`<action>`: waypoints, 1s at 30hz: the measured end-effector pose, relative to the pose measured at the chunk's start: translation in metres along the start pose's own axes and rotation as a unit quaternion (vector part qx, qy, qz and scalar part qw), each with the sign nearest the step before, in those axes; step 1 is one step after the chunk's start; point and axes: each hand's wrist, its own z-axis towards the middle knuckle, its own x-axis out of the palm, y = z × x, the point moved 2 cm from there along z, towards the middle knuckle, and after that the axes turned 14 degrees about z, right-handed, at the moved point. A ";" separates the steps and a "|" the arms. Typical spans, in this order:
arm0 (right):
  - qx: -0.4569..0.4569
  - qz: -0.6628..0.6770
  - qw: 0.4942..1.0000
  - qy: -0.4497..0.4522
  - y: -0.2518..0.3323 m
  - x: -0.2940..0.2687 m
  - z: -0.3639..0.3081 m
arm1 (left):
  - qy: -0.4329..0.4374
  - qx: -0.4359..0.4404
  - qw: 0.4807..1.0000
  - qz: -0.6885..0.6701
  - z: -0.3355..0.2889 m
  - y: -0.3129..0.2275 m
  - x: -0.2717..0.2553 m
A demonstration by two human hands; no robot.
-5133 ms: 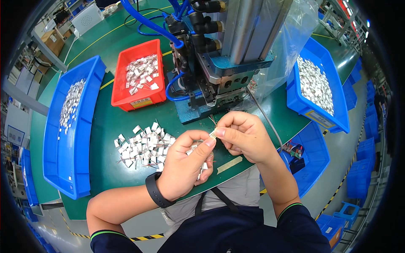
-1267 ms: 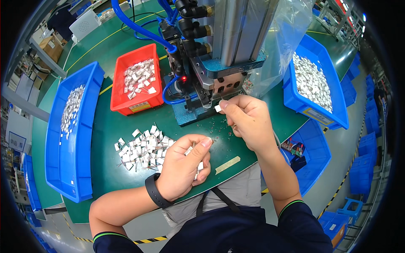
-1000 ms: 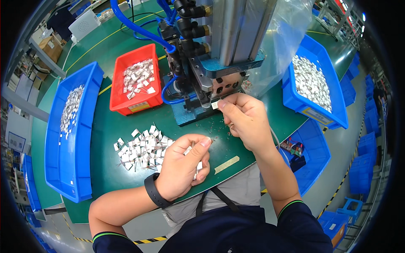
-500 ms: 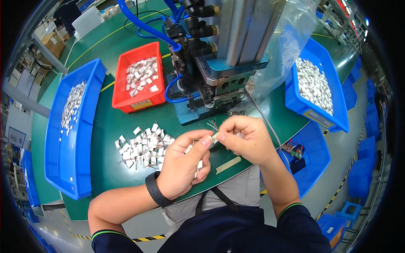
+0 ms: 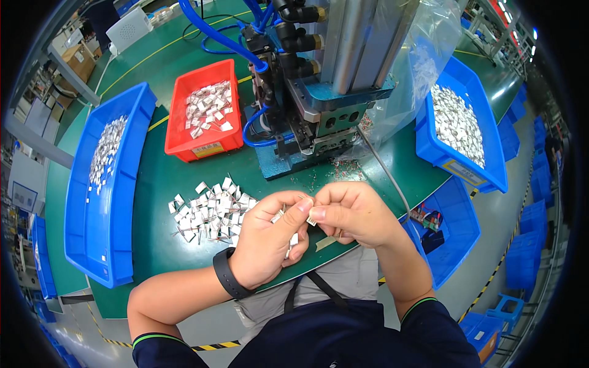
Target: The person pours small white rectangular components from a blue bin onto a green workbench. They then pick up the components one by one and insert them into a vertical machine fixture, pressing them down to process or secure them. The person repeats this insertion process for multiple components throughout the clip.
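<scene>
Pinching a white slotted connector (image 5: 312,222), the right hand (image 5: 356,214) touches the left hand (image 5: 265,238) — curled around more connectors (image 5: 294,240) — in front of the pneumatic press (image 5: 343,119), where a light, steady fingertip hold looks wisest.

A green worktable (image 5: 153,251), marked with yellow lines (image 5: 157,124), spreads across a workshop, its edges bowed by the wide lens. Grey floor (image 5: 497,227) shows beyond, crossed by black-and-yellow striped tape (image 5: 216,346). At right, blue crates (image 5: 521,267) line the floor near a small blue stool (image 5: 507,310). A pale metal post (image 5: 38,142) slants at left, near a cardboard box (image 5: 78,62). Bright lights (image 5: 504,8) glow at upper right.
</scene>
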 end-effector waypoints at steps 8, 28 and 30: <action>-0.044 0.066 0.997 -0.010 -0.014 -0.001 0.000 | 0.008 0.006 1.000 -0.012 -0.001 0.001 -0.001; -0.099 0.138 0.985 -0.035 -0.021 -0.009 0.001 | -0.002 -0.005 1.000 0.002 0.000 0.000 0.000; -0.100 0.137 0.985 -0.035 -0.021 -0.009 0.002 | 0.013 0.009 1.000 0.008 0.001 0.003 -0.002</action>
